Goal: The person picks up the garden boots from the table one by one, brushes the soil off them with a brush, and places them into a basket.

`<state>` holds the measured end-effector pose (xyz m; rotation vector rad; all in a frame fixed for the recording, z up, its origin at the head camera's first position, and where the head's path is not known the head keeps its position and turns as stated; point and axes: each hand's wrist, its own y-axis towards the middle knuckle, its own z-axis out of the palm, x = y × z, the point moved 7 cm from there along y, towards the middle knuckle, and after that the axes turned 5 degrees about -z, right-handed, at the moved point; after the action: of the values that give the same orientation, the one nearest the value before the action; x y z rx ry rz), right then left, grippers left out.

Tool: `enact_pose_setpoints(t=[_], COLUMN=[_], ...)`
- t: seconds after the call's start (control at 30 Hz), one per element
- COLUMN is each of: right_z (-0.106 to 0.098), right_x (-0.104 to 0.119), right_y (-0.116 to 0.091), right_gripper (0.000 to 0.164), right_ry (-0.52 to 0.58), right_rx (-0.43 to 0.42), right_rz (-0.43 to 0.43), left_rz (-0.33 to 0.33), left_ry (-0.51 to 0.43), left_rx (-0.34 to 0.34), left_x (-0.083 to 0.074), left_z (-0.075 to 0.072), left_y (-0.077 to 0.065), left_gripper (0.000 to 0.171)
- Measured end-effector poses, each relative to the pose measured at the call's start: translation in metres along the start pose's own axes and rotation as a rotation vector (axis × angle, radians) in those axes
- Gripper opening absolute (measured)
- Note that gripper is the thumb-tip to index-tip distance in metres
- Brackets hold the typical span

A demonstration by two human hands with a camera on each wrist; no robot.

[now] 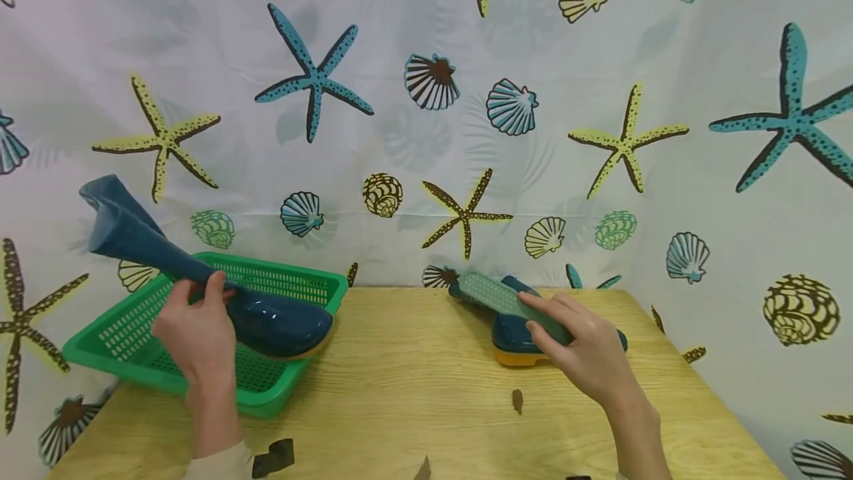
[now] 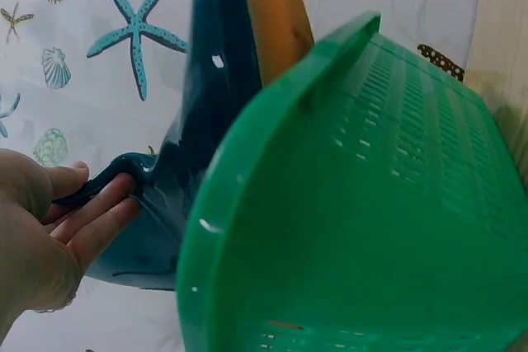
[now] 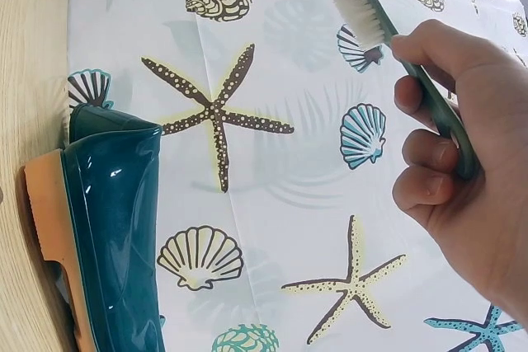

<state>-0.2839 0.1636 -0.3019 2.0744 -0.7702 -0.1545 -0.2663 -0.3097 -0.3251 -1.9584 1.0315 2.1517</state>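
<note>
My left hand [image 1: 198,324] pinches a dark blue rubber boot [image 1: 276,323] by its shaft. The boot is tilted over a green plastic basket [image 1: 136,372], shaft up to the left and toe to the right; the left wrist view also shows its orange sole [image 2: 276,18]. In my right hand [image 1: 589,350] is a scrub brush [image 3: 355,6] with a green handle and white bristles, gripped by the handle. A second blue boot [image 1: 513,333] with an orange sole lies on the table below and behind the brush, partly hidden by the brush and hand.
The wooden table [image 1: 400,369] ends at a hanging curtain [image 1: 400,13] printed with shells and starfish, which also closes off the sides. Small dark patches [image 1: 517,401] show on the tabletop near the front.
</note>
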Motion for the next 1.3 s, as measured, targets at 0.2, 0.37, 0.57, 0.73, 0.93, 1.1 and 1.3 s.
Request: enact_pose_setpoints(t=[0.2,0.37,0.57,0.73,0.93,1.1,1.3], right_z=[0.002,0.002,0.002,0.002,0.003,0.004,0.004], right_x=[-0.001,-0.002,-0.001,-0.001,-0.001,-0.001,-0.001], right_y=[-0.002,-0.003,-0.002,-0.003,-0.003,-0.003,-0.003], right_gripper=[0.048,0.048,0.048,0.048,0.047,0.047,0.046], right_ry=[-0.015,-0.014,-0.015,-0.010,-0.002,-0.004,-0.006], right_rx=[0.025,0.029,0.018,0.023,0.035,0.046,0.048], right_rz=[0.018,0.015,-0.007,-0.002,0.004,0.009,0.002], left_rz=[0.025,0.021,0.003,-0.007,-0.116,-0.186,-0.133], left_ry=[0.066,0.145,0.217,0.192,0.200,0.335,0.387], left_rx=[-0.029,-0.059,-0.045,0.043,0.349,0.589,0.660], left_x=[0.005,0.012,0.018,0.016,0.023,0.038,0.033], left_z=[-0.004,-0.008,-0.007,0.004,0.033,0.050,0.060], left_y=[0.002,0.006,0.008,0.005,-0.006,-0.013,-0.019], left_gripper=[0.038,0.043,0.044,0.038,0.041,0.044,0.043])
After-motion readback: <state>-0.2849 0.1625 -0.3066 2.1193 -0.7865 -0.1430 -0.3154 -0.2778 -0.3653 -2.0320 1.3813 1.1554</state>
